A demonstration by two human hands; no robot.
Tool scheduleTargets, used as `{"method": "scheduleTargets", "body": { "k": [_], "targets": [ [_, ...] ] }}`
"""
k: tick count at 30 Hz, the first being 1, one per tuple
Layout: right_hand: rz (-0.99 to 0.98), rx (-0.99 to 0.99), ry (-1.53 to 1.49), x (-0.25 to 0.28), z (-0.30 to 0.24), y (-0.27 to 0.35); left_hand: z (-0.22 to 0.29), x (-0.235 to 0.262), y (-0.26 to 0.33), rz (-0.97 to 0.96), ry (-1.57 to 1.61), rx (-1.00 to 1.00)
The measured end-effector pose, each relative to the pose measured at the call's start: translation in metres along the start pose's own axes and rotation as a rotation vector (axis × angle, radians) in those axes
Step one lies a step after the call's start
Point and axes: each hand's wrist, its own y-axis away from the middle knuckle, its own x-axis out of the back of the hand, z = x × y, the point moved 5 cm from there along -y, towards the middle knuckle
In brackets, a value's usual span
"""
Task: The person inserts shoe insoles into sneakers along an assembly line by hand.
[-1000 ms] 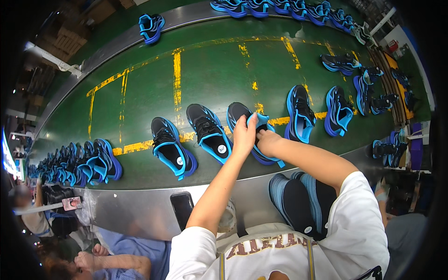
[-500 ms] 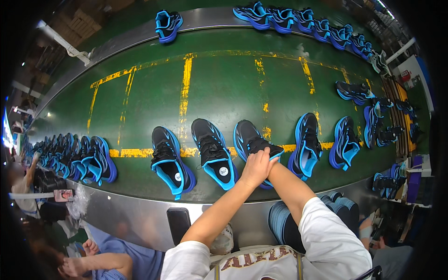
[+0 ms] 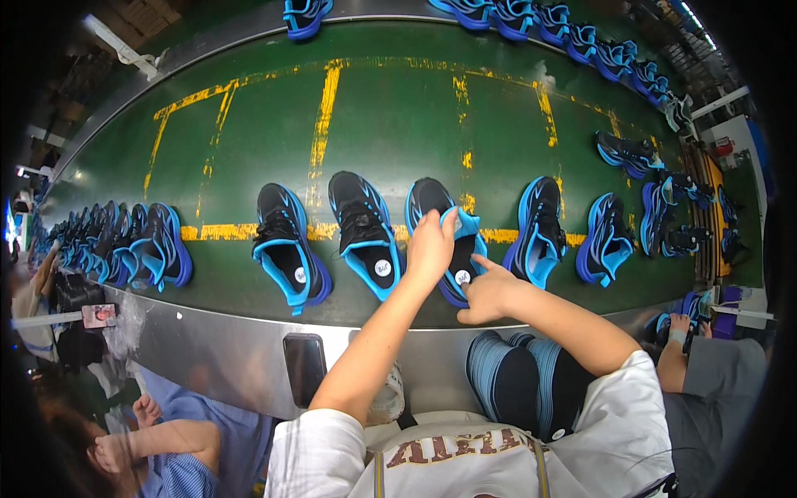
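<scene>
A black sneaker [image 3: 430, 196] with bright blue lining and edges lies on the green surface in front of me, toe pointing away. My left hand [image 3: 430, 249] is closed on its tongue, drawing the opening wide. At the heel and collar of the same sneaker, my right hand [image 3: 491, 290] grips with the index finger stretched along the edge; its lower fingers are partly hidden. A white round label [image 3: 462, 276] shows inside, on the insole. To the left stand two matching laced sneakers, one nearer [image 3: 359, 202] and one farther off [image 3: 276, 209]. Another sneaker [image 3: 538, 217] stands just right.
Farther right is one more sneaker [image 3: 604, 241]. Many sneakers [image 3: 154, 241] crowd the left; others line the far metal ledge [image 3: 365, 10]. Stacked blue-edged black insoles [image 3: 501, 380] and a phone [image 3: 305, 369] are close to me. Co-workers' arms show at left [image 3: 178, 440] and right [image 3: 674, 361].
My hands have come apart: the left now pulls the tongue up, the right has moved to the heel and collar. The sneaker's opening and round label have come into sight. The view has tilted lower.
</scene>
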Motion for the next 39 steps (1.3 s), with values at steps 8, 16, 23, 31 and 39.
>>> {"method": "scheduleTargets", "body": {
  "k": [8,16,23,31,39],
  "targets": [
    [0.121,-0.034,-0.009,-0.012,0.004,-0.013,0.023,0.013,-0.003,0.269,-0.463,-0.506],
    [0.772,-0.016,-0.567,-0.001,0.036,-0.072,0.005,-0.005,0.009,0.026,0.153,-0.292],
    [0.699,-0.084,-0.365,-0.002,0.046,-0.115,0.017,-0.019,0.024,-0.019,0.028,-0.481],
    [0.637,-0.102,-0.272,-0.002,0.051,-0.132,0.019,-0.025,0.021,0.015,-0.074,-0.570],
    [0.556,0.138,0.040,0.008,0.019,-0.048,-0.007,-0.007,0.003,0.064,-0.042,-0.151]
  ]
}}
